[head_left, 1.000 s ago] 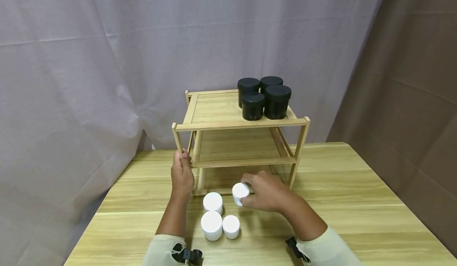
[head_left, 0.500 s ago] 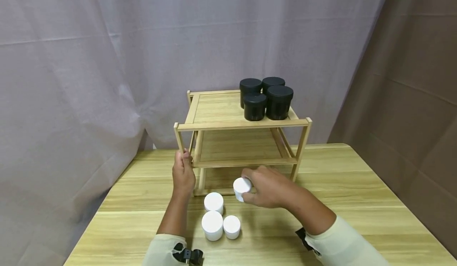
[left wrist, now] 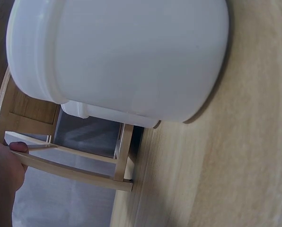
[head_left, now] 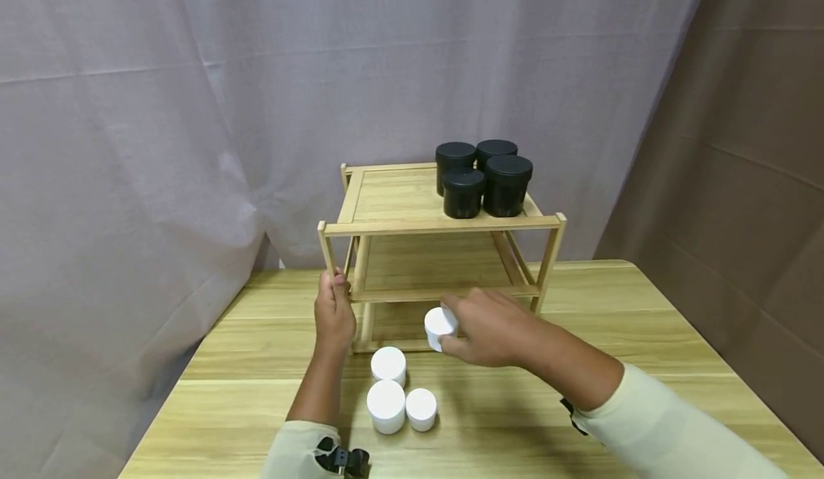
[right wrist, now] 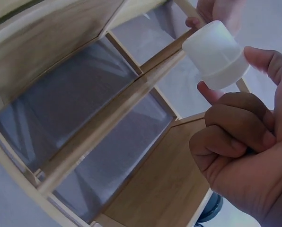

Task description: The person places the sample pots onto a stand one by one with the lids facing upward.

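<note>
Item one: the small white jar (head_left: 440, 327). You hold it off the table in your right hand (head_left: 492, 327), in front of the gap between the rack's middle and bottom shelves. In the right wrist view the jar (right wrist: 216, 54) sits pinched between your thumb on one side and a fingertip on the other; your remaining fingers (right wrist: 235, 123) are curled in toward the palm and do not touch it. The jar is tilted, its lid end pointing away from your palm.

Item two: your left hand (head_left: 333, 312). It grips the front left post of the wooden rack (head_left: 444, 224) at the level of the middle shelf, thumb and fingers wrapped narrowly round the post. In the left wrist view a fingertip (left wrist: 19, 147) rests against a slat of the rack (left wrist: 74, 172).

Item three: the rack, three tiers, standing on the wooden table (head_left: 644, 350). The top shelf carries four black jars (head_left: 484, 178), lids on, grouped close together at its right side. What the lower shelves carry cannot be told behind your hands.

Item four: three white jars (head_left: 399, 393) on the table just in front of the rack, between your two forearms, standing upright and close together. One of them fills the left wrist view (left wrist: 122, 56).
</note>
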